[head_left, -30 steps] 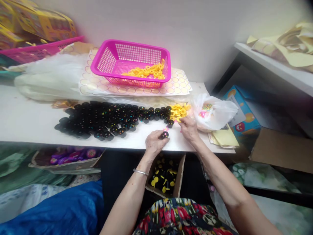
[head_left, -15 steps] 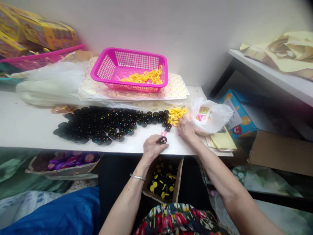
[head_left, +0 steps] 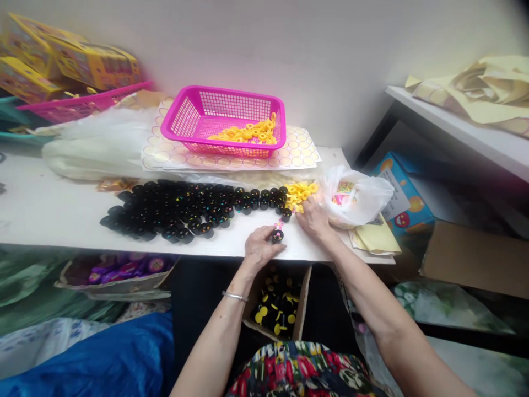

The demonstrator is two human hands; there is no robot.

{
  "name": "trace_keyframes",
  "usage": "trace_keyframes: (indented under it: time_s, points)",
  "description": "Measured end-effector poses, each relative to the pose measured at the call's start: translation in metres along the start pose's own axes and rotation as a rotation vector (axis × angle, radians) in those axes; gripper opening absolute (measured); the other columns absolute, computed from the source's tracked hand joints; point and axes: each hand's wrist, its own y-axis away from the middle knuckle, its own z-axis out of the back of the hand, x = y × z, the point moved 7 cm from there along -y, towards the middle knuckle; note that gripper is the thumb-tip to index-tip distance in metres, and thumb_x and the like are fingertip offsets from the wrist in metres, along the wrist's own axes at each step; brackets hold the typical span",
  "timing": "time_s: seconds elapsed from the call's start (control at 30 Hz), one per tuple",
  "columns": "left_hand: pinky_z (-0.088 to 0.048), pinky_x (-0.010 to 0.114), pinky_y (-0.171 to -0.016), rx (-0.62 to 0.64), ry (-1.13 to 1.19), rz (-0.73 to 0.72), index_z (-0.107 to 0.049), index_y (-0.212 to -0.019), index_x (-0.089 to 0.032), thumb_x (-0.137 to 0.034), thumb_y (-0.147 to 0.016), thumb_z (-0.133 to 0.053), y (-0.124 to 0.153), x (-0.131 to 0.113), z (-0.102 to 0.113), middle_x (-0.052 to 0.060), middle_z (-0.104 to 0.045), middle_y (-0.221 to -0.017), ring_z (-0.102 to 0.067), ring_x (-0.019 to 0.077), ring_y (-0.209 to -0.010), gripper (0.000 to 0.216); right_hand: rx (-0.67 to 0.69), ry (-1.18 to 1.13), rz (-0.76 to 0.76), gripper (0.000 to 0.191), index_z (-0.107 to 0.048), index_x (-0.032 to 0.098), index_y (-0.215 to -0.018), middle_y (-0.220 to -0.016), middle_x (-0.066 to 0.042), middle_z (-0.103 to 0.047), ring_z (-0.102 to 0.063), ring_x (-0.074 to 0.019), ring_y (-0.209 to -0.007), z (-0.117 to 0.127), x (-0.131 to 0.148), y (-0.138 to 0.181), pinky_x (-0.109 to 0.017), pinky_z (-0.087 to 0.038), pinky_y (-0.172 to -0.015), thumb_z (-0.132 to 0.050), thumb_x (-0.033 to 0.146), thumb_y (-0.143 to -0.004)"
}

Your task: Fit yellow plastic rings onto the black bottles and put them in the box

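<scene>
Left hand (head_left: 259,247): near the worktop (head_left: 49,215) front edge, right of its middle. Fingers and thumb clamped around one black cylinder (head_left: 278,236), pink-marked face exposed. Low grip by the edge presumably steadies the piece and leaves that face accessible.

Right hand (head_left: 313,218): farther in from the front edge, fingers curled at the near side of the yellow ring pieces (head_left: 301,190). Fingertips partly hidden; cannot tell whether they are apart or pinching a piece. Position suggests loose parts lie there for easy picking.

Small pink pieces (head_left: 280,224) lie just beyond the held cylinder, between the hands, probably to keep reaches short.

Standing black cylinders (head_left: 173,207) spread toward the left edge, speckled faces up; close packing likely saves room along the front.

Pink basket (head_left: 231,92) sits toward the rear edge on circle-printed sheets (head_left: 305,153), more yellow rings heaped at its right end; likely stock, parked out of the working strip. White plastic bag (head_left: 367,196) rests near the right edge.

Carton (head_left: 305,303) of black-and-yellow parts stands below the front edge, apparently within reach of both hands.
</scene>
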Motion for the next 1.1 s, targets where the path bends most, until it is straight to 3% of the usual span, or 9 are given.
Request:
trace_keyframes:
  time_s: [0.1, 0.2, 0.37, 0.43, 0.53, 0.63, 0.8, 0.93, 1.1]
  points:
    - [-0.046, 0.026, -0.075, 0.017, 0.143, -0.028, -0.064, -0.103, -0.018, -0.012, -0.053, -0.066, 0.002, -0.007, 0.007, 0.005, -0.062, -0.1, -0.055, 0.0153, -0.085, 0.05, -0.181, -0.158, -0.043, 0.017, -0.056, 0.016, -0.084, -0.092, -0.01, -0.055, -0.053, -0.0204, -0.079, 0.019, -0.007, 0.02, -0.031, -0.041, -0.067, -0.049, 0.03, -0.079]
    - [-0.045, 0.024, -0.072, -0.003, 0.328, 0.005, -0.065, -0.099, -0.017, -0.007, -0.054, -0.054, 0.003, -0.009, 0.017, 0.006, -0.06, -0.106, -0.055, 0.0131, -0.083, 0.048, -0.285, -0.419, -0.018, 0.018, -0.055, 0.017, -0.084, -0.084, -0.005, -0.054, -0.051, -0.0157, -0.069, 0.026, -0.001, 0.044, -0.029, -0.042, -0.066, -0.054, 0.034, -0.077]
    - [-0.039, 0.021, -0.051, -0.22, 0.669, 0.299, -0.068, -0.079, -0.012, -0.015, -0.056, -0.055, 0.008, 0.006, 0.027, 0.002, -0.064, -0.073, -0.051, 0.0075, -0.054, 0.026, -0.075, -0.607, 0.211, 0.019, -0.057, 0.017, -0.087, -0.089, -0.003, -0.055, -0.047, -0.01, -0.061, 0.009, 0.048, 0.062, -0.024, -0.04, -0.06, -0.057, 0.033, -0.076]
    - [-0.035, 0.02, -0.046, -0.297, 0.761, 0.426, -0.066, -0.068, -0.01, -0.016, -0.053, -0.056, 0.012, 0.01, 0.026, 0.003, -0.063, -0.063, -0.049, 0.0069, -0.048, 0.019, -0.042, -0.571, 0.225, 0.018, -0.058, 0.017, -0.088, -0.091, -0.004, -0.054, -0.048, -0.0105, -0.064, 0.005, 0.057, 0.062, -0.023, -0.04, -0.062, -0.056, 0.031, -0.076]
    - [-0.033, 0.02, -0.043, -0.374, 0.841, 0.506, -0.063, -0.06, -0.008, -0.015, -0.051, -0.057, 0.016, 0.009, 0.026, 0.004, -0.061, -0.057, -0.05, 0.0079, -0.046, 0.013, -0.016, -0.534, 0.229, 0.015, -0.058, 0.017, -0.086, -0.091, -0.003, -0.053, -0.049, -0.0111, -0.067, 0.003, 0.062, 0.059, -0.024, -0.04, -0.063, -0.055, 0.029, -0.077]
    - [-0.032, 0.019, -0.042, -0.374, 0.863, 0.536, -0.063, -0.058, -0.008, -0.019, -0.053, -0.062, 0.019, 0.006, 0.02, 0.004, -0.06, -0.055, -0.05, 0.0079, -0.046, 0.012, 0.003, -0.547, 0.242, 0.013, -0.058, 0.016, -0.084, -0.088, -0.003, -0.052, -0.048, -0.011, -0.067, 0.003, 0.063, 0.058, -0.024, -0.04, -0.064, -0.054, 0.027, -0.077]
    - [-0.027, 0.018, -0.041, -0.256, 0.8, 0.521, -0.065, -0.061, -0.008, -0.034, -0.056, -0.073, 0.017, -0.004, 0.001, -0.001, -0.054, -0.048, -0.043, 0.0046, -0.042, 0.028, 0.024, -0.668, 0.248, 0.011, -0.059, 0.016, -0.082, -0.085, -0.002, -0.051, -0.047, -0.0099, -0.064, -0.001, 0.064, 0.059, -0.023, -0.04, -0.06, -0.054, 0.024, -0.076]
    - [-0.027, 0.019, -0.042, -0.258, 0.737, 0.481, -0.061, -0.051, -0.01, -0.036, -0.055, -0.075, 0.014, -0.007, -0.005, -0.004, -0.048, -0.043, -0.039, 0.0038, -0.042, 0.03, 0.032, -0.955, 0.107, 0.014, -0.061, 0.016, -0.079, -0.083, -0.001, -0.053, -0.046, -0.0082, -0.06, -0.009, 0.056, 0.057, -0.022, -0.04, -0.056, -0.062, 0.026, -0.069]
    - [-0.029, 0.019, -0.043, -0.271, 0.631, 0.448, -0.061, -0.05, -0.011, -0.036, -0.057, -0.073, 0.012, -0.005, -0.004, -0.004, -0.05, -0.044, -0.041, 0.0048, -0.043, 0.029, 0.161, -1.413, -0.335, 0.029, -0.061, 0.015, -0.075, -0.051, 0.004, -0.051, -0.041, -0.0068, -0.041, -0.039, 0.046, 0.061, -0.02, -0.034, -0.04, -0.064, 0.042, -0.066]
